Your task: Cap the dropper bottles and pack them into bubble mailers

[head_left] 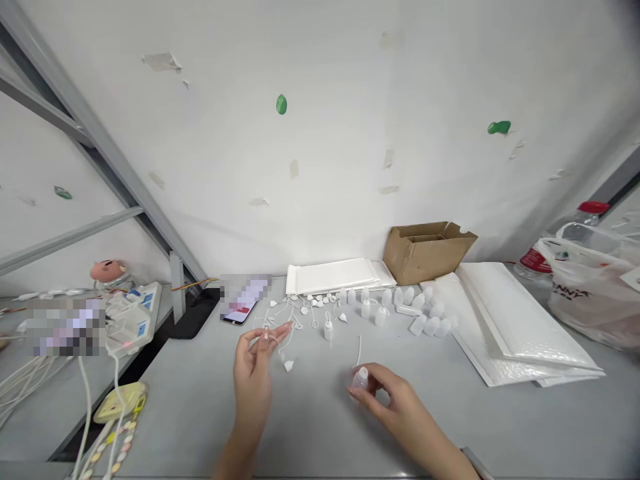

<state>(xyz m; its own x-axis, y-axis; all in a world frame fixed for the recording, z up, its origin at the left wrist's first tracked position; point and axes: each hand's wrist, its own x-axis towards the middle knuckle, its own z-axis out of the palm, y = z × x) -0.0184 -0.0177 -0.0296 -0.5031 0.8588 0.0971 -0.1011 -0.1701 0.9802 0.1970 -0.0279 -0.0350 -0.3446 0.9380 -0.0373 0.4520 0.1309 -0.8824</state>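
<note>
My right hand (387,393) grips a small translucent dropper bottle (361,377) upright, low over the grey table. A short white strip (359,348) shows just behind it. To the left, my left hand (256,360) pinches a thin white cord, and a white cap (289,365) lies below its fingertips; whether the two are joined I cannot tell. Between the hands and farther back stands a small bottle with a cap (329,330). Loose white caps and looped cords (295,313) are scattered behind my left hand. Several more translucent bottles (431,325) stand or lie to the right.
A phone (247,300) lies at the back left. White padded mailers (520,313) cover the right side, beside a plastic bag (575,293) and a red-capped bottle (535,260). An open cardboard box (427,257) stands against the wall. Cables (85,393) run along the left edge.
</note>
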